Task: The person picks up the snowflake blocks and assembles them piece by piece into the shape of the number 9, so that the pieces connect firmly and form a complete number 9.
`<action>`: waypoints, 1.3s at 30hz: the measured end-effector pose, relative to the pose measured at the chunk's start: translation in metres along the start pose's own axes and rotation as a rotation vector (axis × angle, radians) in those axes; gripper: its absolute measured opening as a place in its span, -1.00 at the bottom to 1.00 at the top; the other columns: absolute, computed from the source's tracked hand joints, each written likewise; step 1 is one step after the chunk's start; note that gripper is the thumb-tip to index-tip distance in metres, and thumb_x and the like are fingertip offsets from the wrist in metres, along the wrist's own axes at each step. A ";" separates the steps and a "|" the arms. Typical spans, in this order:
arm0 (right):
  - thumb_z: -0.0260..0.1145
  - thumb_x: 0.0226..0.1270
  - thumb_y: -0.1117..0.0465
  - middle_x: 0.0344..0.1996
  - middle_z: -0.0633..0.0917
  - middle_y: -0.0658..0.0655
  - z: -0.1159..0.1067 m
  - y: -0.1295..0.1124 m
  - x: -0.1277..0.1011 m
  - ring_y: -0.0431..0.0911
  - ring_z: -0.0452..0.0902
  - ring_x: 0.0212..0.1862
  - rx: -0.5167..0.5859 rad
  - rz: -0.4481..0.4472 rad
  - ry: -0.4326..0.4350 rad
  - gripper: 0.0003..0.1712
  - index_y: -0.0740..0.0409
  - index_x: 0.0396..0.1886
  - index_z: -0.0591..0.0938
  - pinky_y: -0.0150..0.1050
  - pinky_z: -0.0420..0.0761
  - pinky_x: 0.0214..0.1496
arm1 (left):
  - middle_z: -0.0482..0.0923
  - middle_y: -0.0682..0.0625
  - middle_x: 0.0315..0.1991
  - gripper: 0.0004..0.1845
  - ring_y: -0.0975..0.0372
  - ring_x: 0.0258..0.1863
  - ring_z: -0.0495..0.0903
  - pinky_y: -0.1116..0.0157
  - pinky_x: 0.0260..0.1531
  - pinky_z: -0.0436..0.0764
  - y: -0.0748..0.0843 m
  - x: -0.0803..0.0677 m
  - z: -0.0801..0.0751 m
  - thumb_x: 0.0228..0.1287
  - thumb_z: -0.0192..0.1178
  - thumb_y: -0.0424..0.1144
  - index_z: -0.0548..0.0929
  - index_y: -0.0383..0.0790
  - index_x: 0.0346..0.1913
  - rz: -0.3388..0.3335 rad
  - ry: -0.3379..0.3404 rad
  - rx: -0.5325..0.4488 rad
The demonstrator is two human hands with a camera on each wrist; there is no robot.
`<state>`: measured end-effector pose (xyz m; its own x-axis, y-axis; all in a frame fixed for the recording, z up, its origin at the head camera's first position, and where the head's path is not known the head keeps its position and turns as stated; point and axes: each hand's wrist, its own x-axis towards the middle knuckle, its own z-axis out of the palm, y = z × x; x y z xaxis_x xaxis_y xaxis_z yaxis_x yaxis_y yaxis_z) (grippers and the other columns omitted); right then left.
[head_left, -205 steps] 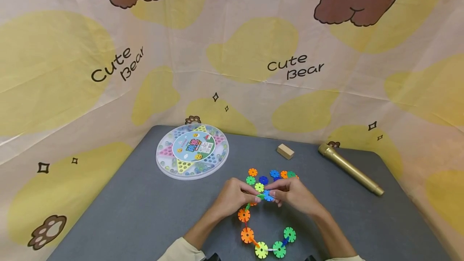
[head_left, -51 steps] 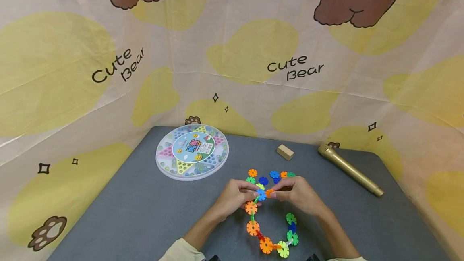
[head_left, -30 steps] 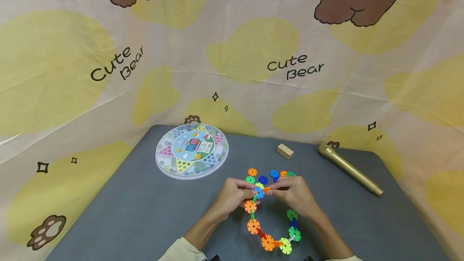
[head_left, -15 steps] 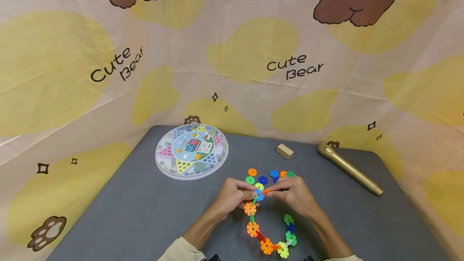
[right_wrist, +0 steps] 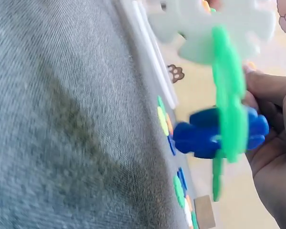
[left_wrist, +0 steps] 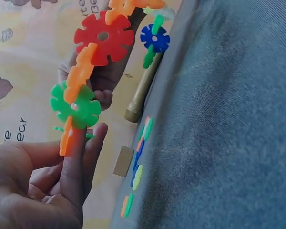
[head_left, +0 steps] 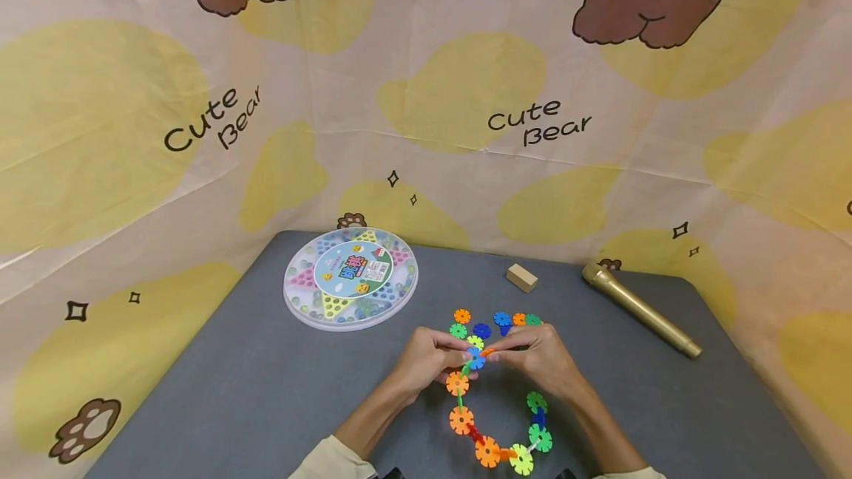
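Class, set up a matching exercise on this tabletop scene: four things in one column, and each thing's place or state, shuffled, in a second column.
Things:
1. round game box
2. wooden block
3. gold microphone
4. snowflake-disc chain

Places or states:
A. lying slantwise at the table's far right
B. held up between both hands
C. far left part of the table
D. alone, between the box and the microphone

Pairs: 1-C, 2-D, 3-A, 4-B

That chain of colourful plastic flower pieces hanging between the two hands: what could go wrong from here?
The chain is pinched only at its top, by the left hand and right hand; its loop dangles, so a link might pop apart. A slipped grip could drop it onto the loose pieces lying just beyond and scatter them.
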<state>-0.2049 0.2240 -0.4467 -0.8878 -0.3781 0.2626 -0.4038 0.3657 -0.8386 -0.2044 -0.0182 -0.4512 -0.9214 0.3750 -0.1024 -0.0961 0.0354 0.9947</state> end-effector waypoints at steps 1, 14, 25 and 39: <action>0.57 0.31 0.20 -0.45 0.81 0.15 -0.001 0.000 0.000 -0.23 0.41 -0.51 0.002 0.019 -0.012 -0.91 -0.04 -0.22 0.92 -0.35 0.47 -0.51 | 0.84 -0.15 -0.27 -0.81 0.08 -0.35 0.86 0.37 -0.48 0.72 0.000 0.000 0.000 0.36 0.40 -0.32 0.86 -0.34 -0.06 -0.002 -0.001 0.006; 0.52 0.39 0.18 -0.23 0.84 0.08 -0.013 0.006 0.001 0.05 0.78 -0.21 0.036 0.093 -0.087 -0.90 0.06 -0.16 0.87 -0.20 0.78 -0.16 | 0.83 -0.13 -0.22 -0.76 0.13 -0.27 0.85 0.38 -0.49 0.70 0.001 0.000 0.007 0.46 0.27 -0.32 0.75 -0.34 0.08 -0.024 -0.056 -0.047; 0.54 0.37 0.13 -0.24 0.84 0.02 -0.005 0.000 0.003 -0.03 0.76 -0.23 0.014 0.112 -0.105 -0.90 -0.01 -0.19 0.88 -0.25 0.76 -0.13 | 0.78 0.02 -0.32 -0.78 0.27 -0.45 0.65 0.38 -0.41 0.62 0.000 -0.001 0.012 0.30 0.50 -0.13 0.85 -0.14 -0.07 0.143 -0.006 0.219; 0.51 0.38 0.26 -0.04 0.80 0.24 -0.031 0.017 0.003 0.02 0.65 -0.19 -0.063 0.259 0.009 -0.72 0.23 0.04 0.80 -0.19 0.73 -0.17 | 0.82 0.09 -0.25 -0.86 0.28 -0.35 0.64 0.37 -0.35 0.61 -0.001 -0.001 0.010 0.30 0.49 -0.19 0.91 -0.11 -0.13 0.120 0.056 0.279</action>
<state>-0.2211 0.2559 -0.4453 -0.9650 -0.2577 0.0478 -0.1759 0.5015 -0.8471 -0.1994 -0.0097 -0.4518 -0.9400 0.3404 0.0231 0.1142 0.2501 0.9615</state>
